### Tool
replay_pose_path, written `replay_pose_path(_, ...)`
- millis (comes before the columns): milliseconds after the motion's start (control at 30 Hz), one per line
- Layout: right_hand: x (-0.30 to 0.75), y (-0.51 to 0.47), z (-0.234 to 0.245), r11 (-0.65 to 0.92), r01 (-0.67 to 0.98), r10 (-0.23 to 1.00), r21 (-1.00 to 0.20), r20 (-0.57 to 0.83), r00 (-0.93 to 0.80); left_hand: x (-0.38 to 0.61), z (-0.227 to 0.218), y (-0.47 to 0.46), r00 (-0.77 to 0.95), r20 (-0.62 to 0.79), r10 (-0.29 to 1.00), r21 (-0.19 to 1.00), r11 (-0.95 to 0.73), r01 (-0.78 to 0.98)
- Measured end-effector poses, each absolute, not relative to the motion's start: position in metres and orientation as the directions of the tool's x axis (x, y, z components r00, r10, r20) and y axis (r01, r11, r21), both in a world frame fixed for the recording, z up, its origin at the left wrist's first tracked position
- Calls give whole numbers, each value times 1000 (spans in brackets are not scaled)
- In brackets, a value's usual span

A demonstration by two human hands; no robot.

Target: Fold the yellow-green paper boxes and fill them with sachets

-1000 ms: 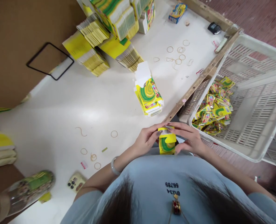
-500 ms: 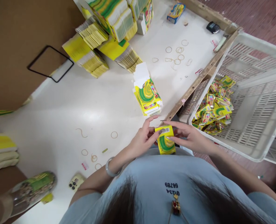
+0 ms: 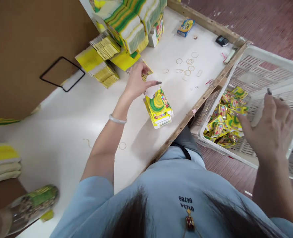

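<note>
My left hand is over the far end of a small stack of flattened yellow-and-green cartons. Its thumb stretches across the white flaps, apart from the fingers, which partly hide a bundle of folded cartons behind. Nothing shows in its grasp. Over the white plastic crate on the right, my right hand is spread, thumb and fingers apart, holding nothing. Yellow-green boxes and shiny packets lie heaped in the crate's near left corner, left of this hand.
Tall bundles of folded cartons stand at the back. A wooden rail edges the white table. Rubber bands, a blue box and a black object lie farther back. A clear jar is at lower left.
Both hands have parted from the small yellow box they held near my body; it is out of them. My left hand moved forward to the carton stack, my right hand rightward over the crate.
</note>
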State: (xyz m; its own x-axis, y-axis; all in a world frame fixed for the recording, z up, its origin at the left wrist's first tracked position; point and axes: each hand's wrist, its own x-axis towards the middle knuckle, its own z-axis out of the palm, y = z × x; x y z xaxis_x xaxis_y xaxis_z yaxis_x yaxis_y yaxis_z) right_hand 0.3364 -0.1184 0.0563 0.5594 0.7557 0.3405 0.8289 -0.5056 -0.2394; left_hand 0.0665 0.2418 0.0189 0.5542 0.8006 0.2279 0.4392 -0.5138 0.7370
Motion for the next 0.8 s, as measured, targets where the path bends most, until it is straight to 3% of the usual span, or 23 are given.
replay_pose_path(100,324,-106,50,-349,850,806,-394,337,486,73,17,259,607,194,771,722,-531,444)
replay_pose_path(267,277,-50,54,-96,795,828,-600,395,398,56,61,236,592,341,730,671,-630,391)
replay_pose_path(433,222,16,68,143,755,757,-640,562,333,48,105,163,465,394,793,728,-578,368)
replay_pose_path(567,201,29,69,217,716,749,-663,584,313,46,119,112,470,335,817,758,-530,380)
replay_pose_path(667,196,14,70,266,665,726,-698,599,338,43,107,88,539,362,761,823,-532,200)
replay_pose_path(800,186,-9,71,302,575,686,-760,593,422,50,67,59,694,491,527,818,-552,-160)
